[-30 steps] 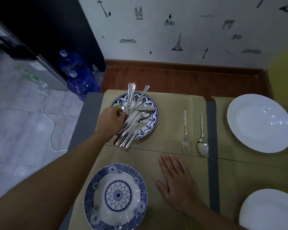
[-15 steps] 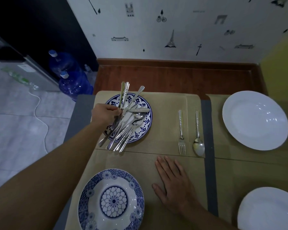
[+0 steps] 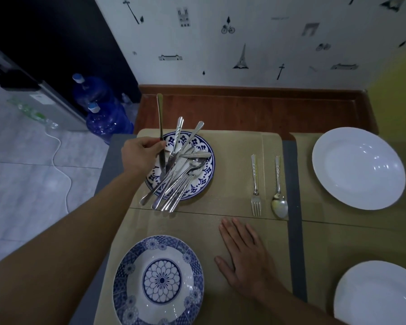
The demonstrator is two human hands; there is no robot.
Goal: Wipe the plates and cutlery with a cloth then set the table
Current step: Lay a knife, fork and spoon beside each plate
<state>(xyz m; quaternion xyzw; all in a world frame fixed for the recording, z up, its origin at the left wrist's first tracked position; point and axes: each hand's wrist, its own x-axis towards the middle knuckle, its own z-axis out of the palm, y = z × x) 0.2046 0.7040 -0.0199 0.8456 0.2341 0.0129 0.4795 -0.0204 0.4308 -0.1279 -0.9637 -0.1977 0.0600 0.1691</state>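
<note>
A: Where's the cutlery (image 3: 174, 181)?
B: Heaped on the far blue-patterned plate (image 3: 205, 174). The left hand (image 3: 138, 154) pinches 1 knife (image 3: 160, 118) upright over it.
A: And the right hand (image 3: 244, 259)?
B: Flat on the placemat (image 3: 197, 224), fingers straight, near a laid fork (image 3: 255, 184) and spoon (image 3: 278, 191).
A: Any writing?
B: A label (image 3: 40, 98) on the grey appliance (image 3: 56, 106), too small to read.

Two blue water jugs (image 3: 108, 124) stand on tiles beside a white cable (image 3: 59, 146).

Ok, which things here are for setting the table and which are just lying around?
Job: left hand pinching one utensil; cutlery pile on far blue plate; near blue plate; laid fork and spoon; two white plates.
Lying about: blue water bottles, white cable, on the floor.
</note>
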